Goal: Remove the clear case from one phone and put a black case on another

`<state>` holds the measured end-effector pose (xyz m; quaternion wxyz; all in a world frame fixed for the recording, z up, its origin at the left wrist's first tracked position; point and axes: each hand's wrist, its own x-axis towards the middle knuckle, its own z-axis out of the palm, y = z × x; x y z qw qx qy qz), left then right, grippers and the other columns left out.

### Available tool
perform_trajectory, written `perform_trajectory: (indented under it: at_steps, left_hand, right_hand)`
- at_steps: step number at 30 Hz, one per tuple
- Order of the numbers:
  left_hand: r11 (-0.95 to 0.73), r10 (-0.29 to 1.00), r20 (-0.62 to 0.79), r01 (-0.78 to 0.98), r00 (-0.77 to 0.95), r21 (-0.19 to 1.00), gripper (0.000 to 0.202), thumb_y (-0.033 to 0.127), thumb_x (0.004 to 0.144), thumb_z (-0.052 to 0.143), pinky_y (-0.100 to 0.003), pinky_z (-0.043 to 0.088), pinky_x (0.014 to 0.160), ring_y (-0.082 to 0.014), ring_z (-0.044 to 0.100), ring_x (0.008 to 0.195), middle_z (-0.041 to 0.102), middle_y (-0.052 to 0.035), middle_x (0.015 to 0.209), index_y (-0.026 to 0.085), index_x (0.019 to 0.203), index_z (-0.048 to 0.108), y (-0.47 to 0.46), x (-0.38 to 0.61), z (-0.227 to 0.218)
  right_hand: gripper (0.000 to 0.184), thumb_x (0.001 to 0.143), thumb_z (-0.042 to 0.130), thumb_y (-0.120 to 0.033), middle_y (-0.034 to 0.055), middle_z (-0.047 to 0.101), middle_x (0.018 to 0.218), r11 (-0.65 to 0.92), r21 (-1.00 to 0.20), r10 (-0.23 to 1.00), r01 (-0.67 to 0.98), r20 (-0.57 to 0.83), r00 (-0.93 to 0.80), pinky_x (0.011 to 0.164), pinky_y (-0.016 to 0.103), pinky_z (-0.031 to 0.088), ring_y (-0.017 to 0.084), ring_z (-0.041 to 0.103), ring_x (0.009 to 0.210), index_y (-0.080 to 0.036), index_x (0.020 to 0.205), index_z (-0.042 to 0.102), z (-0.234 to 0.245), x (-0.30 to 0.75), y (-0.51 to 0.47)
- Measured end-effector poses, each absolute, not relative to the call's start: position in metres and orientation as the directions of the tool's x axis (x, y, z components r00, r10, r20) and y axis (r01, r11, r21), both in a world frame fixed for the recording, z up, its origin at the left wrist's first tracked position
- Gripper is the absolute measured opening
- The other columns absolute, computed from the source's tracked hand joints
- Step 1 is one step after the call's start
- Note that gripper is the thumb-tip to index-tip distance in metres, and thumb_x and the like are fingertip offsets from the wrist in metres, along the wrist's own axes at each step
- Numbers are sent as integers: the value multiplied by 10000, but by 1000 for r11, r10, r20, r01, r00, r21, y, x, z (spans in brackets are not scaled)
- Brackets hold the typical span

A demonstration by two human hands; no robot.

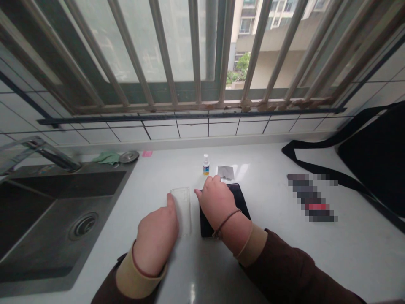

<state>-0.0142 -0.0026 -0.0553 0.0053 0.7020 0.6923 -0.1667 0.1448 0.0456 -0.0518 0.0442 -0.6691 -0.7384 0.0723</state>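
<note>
Left hand point(156, 238) touches a clear case point(184, 211) beside the sink point(122, 181), grip unclear; right hand point(218, 202) lies open on a black phone point(241, 202).

White countertop point(316, 261), inset steel sink point(63, 223), green cloth point(106, 158), pink note point(147, 153), small dropper bottle point(206, 165), square grey packet point(225, 172), clear phone case point(184, 207), flat black rectangular item point(239, 199), black strapped bag point(370, 160), pixelated object point(310, 197)

Left hand point(156, 238), right hand point(217, 207) palm-down, close together.
</note>
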Motion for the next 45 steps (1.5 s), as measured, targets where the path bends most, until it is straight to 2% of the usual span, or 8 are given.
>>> perform_trajectory:
  at_steps: [7,15,23,29,32,36,39,45]
  left_hand:
    - [-39,970,-242,979,-10,-198,650,76,1017,417,-449,621,703,-352,822,861,804,-200,913,30,1665,392,-4,-15,-53]
    - [-10,972,-233,985,-32,-174,654,143,1013,441,-440,603,714,-362,821,882,814,-195,931,48,1659,403,-3,-10,-50]
    - [69,997,-9,991,-70,-117,479,351,1087,405,-483,566,746,-385,796,795,796,-151,826,94,1424,629,4,-4,-44]
    - [-204,969,224,849,104,487,414,481,1112,438,-374,515,812,-240,718,807,744,-42,819,208,998,729,2,-2,-39]
    - [-304,949,182,598,258,741,501,638,1094,448,-371,535,883,-242,711,972,756,-77,1013,208,1061,702,-7,6,-45]
    - [-256,873,87,298,481,920,898,844,964,482,-515,468,1169,-344,597,1363,588,-209,1527,209,1595,398,-24,32,-52]
    - [-122,811,49,86,583,989,888,778,1030,437,-509,543,1087,-327,652,1284,521,-252,1593,210,1678,221,-32,54,-49]
    - [105,774,-77,-9,629,994,681,682,1104,337,-362,626,781,-249,691,1042,650,-194,1343,194,1562,463,-17,55,-35]
  right_hand:
    - [370,1073,591,-496,194,676,1160,-73,-66,996,995,40,76,820,403,570,330,688,1036,-150,1184,664,-43,203,35]
    - [367,985,711,-395,191,629,1286,17,-141,999,990,48,-11,866,436,559,351,616,1095,-182,1279,657,-75,215,14]
    - [377,929,716,-367,197,631,1254,-6,-193,997,981,78,21,892,456,554,342,628,1035,-149,1234,683,-81,219,20]
    - [501,910,690,-298,197,628,1318,208,-521,918,828,396,18,1043,536,564,351,642,1191,-141,1377,605,-66,229,20]
    - [611,900,678,-282,181,561,1446,386,-697,854,604,517,51,974,503,631,343,608,1292,-202,1487,532,-53,227,12]
    - [686,903,663,-269,151,485,1536,450,-822,849,349,515,117,800,418,690,293,653,1189,-287,1570,501,-47,219,-2]
    - [661,917,656,-272,133,469,1545,463,-838,839,289,520,161,840,427,693,284,647,1196,-311,1562,517,-49,215,-8]
    - [512,1052,587,-423,150,517,1489,423,-874,846,240,476,240,850,410,676,276,660,1203,-268,1536,519,-55,222,0]
